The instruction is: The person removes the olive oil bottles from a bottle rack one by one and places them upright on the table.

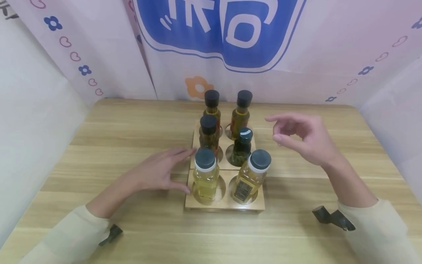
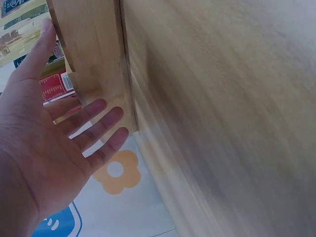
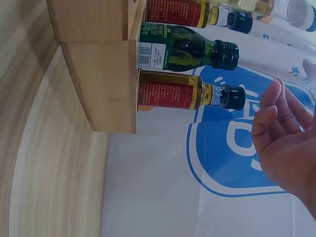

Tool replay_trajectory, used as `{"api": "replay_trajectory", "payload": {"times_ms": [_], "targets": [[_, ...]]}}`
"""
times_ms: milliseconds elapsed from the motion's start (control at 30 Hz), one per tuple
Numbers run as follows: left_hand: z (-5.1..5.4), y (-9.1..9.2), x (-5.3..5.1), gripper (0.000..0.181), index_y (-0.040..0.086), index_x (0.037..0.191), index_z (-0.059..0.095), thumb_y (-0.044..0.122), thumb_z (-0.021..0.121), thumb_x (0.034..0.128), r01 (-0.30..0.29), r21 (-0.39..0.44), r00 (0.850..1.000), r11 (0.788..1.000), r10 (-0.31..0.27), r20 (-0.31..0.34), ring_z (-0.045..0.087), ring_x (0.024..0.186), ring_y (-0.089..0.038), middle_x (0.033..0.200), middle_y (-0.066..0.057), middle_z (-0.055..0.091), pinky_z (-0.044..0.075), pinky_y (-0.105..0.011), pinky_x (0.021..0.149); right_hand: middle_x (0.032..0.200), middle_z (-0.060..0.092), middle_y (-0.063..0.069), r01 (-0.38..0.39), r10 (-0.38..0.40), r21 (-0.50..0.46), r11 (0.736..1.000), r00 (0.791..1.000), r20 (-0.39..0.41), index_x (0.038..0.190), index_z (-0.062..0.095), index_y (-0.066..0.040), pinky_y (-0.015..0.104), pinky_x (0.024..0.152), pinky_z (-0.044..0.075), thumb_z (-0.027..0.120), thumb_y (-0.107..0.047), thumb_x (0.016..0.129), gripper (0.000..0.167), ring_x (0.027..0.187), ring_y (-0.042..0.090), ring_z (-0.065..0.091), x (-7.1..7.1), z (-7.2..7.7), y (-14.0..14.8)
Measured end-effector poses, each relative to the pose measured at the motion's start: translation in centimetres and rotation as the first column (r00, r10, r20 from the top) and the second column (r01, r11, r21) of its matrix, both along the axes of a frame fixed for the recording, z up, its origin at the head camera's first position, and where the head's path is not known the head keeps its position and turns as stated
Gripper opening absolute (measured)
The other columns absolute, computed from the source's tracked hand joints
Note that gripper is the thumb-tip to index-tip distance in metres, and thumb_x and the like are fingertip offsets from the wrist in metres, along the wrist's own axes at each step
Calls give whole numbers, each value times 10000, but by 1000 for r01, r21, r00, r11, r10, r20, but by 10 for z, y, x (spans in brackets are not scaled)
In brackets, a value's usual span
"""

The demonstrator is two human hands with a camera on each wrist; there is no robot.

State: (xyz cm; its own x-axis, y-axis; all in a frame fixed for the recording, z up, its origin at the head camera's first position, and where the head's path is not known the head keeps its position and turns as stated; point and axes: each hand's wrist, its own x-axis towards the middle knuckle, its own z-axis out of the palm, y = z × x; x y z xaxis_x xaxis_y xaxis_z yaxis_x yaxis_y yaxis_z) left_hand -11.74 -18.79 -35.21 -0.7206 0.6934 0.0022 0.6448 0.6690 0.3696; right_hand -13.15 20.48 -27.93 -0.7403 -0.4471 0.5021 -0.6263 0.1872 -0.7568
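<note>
A stepped wooden bottle rack (image 1: pixel 227 208) stands on the table with bottles in its round holes. In the front row are a pale yellow oil bottle (image 1: pixel 206 183) and an amber oil bottle (image 1: pixel 249 179), which leans right. Behind them stand a black-capped bottle (image 1: pixel 208 126) and a dark green bottle (image 1: pixel 242 148). Two black-capped bottles fill the back, one left (image 1: pixel 212 99), one right (image 1: pixel 240 119). My left hand (image 1: pixel 158 170) spreads its fingers along the rack's left side; contact is unclear. Right of the rack, my right hand (image 1: pixel 304 137) hovers with fingers loosely bent, holding nothing.
The wooden table (image 1: pixel 138 227) reaches back to a printed cloth (image 1: pixel 277 86) that hangs behind the rack. White sheets line both sides. Black wrist straps (image 1: pixel 333 218) stick out from the sleeves.
</note>
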Motion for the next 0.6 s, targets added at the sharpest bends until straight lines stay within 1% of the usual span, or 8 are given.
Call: {"api": "replay_trajectory", "payload": {"times_ms": [100,300,333,433,533,600], "targets": [[3,1,0,1190,-5,1574,384,738,782,734,-5,-9,1000,1000,5,9,496,1384,-440,1561,-250,442,415,-587,1105,827,714,55,59,-59,2,998,997,41,1226,685,106,208,648,549,677,172,838,394,675,153,661,-5,0,-2],[5,2,1,1210,-2,1579,375,752,778,724,-14,-22,1000,1000,14,22,523,1365,-422,1530,-235,491,422,-587,1099,836,713,5,169,-173,43,985,981,91,1260,700,44,214,642,548,718,88,886,376,675,149,653,-17,-3,-7],[5,2,1,1212,0,1580,375,758,773,722,-14,-21,1000,1000,15,24,541,1350,-409,1515,-227,511,430,-583,1094,849,714,-7,186,-191,52,981,977,96,1265,703,32,209,652,553,730,69,893,374,695,147,656,-19,-3,-8],[5,3,0,1216,-2,1577,378,769,762,719,-11,-19,999,1000,12,34,539,1357,-395,1531,-217,497,425,-565,1106,914,721,-46,239,-249,92,967,962,114,1287,703,-6,197,694,563,761,-13,914,377,796,126,670,-27,-1,-13],[5,3,-1,1215,-6,1575,379,765,763,719,-15,-16,998,1000,15,54,525,1372,-399,1557,-214,465,422,-556,1112,998,725,15,271,-286,119,955,949,131,1314,694,-34,196,737,565,775,-88,928,398,900,131,665,-36,1,-20],[5,3,-1,1215,-11,1573,379,760,768,719,-17,-17,998,1000,18,61,502,1388,-414,1575,-216,438,416,-559,1115,1025,723,59,287,-304,131,949,943,137,1327,689,-44,195,728,553,782,-123,927,419,918,128,662,-42,0,-24]]}}
